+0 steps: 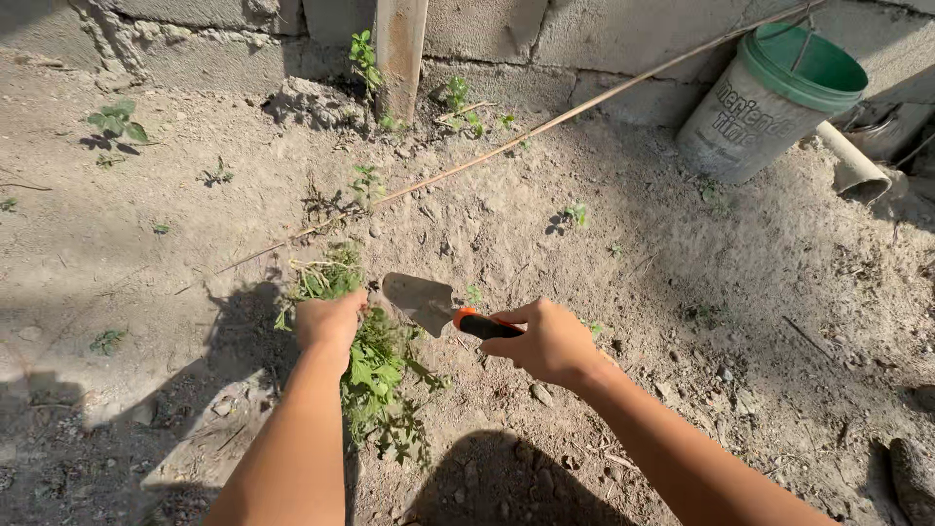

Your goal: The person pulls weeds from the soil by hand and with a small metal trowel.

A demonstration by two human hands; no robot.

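Weed (375, 375) stems sit bunched in the left hand (329, 321), its grip closed around them just above the soil (604, 292). The right hand (550, 341) has its grip closed on the trowel (433, 307) by the orange-and-black handle, the blade flat on the ground beside the weed's base. Doing this well likely means driving the blade steeply under the roots, prying up, and pulling low on the stems so they don't snap. Roots are buried, and the left fingers are hidden by leaves. Shadow covers the near ground. The bucket (769, 97) by the wall (604, 39) is cut off at the top edge.
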